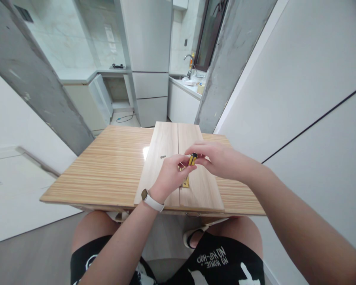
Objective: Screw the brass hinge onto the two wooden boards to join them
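A yellow-and-black screwdriver (192,159) is upright and slightly tilted over the boards. My right hand (215,157) holds the top of its handle between thumb and fingers. My left hand (175,172), with a white-strapped watch on the wrist, pinches around the lower part of the screwdriver. Its fingers hide the tip and whatever the tip touches. Below them a brass hinge (185,183) lies across the seam of two pale wooden boards (158,178); its upper part is covered by my left hand. One loose screw (163,157) rests on the left board.
The boards lie side by side on a striped wooden table (106,166), whose front edge is close to my knees. Beyond stand a tall fridge (150,43) and a sink counter (185,99) with a faucet. A white panel (299,99) rises on the right.
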The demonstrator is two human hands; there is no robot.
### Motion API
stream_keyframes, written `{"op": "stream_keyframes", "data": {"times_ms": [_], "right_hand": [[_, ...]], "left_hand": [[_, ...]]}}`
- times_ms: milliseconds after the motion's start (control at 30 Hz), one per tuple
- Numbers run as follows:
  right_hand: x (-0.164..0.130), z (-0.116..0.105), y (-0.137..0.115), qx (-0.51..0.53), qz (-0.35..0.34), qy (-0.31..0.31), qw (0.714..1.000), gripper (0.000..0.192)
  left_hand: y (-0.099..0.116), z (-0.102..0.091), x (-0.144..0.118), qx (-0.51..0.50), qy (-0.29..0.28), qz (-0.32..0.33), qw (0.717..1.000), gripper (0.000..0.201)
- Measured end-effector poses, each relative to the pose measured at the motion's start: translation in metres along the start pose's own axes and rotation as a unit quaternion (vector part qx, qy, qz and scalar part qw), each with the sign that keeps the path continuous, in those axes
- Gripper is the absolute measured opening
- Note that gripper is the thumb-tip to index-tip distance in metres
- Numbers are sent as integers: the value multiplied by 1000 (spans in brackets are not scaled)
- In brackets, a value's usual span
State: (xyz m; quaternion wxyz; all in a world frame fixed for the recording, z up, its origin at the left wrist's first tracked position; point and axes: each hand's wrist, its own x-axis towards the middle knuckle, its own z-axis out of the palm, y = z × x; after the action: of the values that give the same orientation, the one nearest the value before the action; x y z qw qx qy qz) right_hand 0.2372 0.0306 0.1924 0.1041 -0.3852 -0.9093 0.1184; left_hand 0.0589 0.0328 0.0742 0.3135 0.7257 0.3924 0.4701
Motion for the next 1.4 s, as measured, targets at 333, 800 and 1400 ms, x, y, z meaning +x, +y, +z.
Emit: {"op": "stream_keyframes", "data": {"times_ms": [333,800,1400], "right_hand": [[5,6,11,-37,-40,-9,998,33],[7,5,6,-78,-42,-21,996,39],[6,11,11,-112,-31,0,993,23]], "left_hand": [[-4,1,0,-9,-7,-18,1000,8],[-2,-1,0,-26,-15,-18,999,10],[5,-1,0,2,-35,-30,999,9]]}}
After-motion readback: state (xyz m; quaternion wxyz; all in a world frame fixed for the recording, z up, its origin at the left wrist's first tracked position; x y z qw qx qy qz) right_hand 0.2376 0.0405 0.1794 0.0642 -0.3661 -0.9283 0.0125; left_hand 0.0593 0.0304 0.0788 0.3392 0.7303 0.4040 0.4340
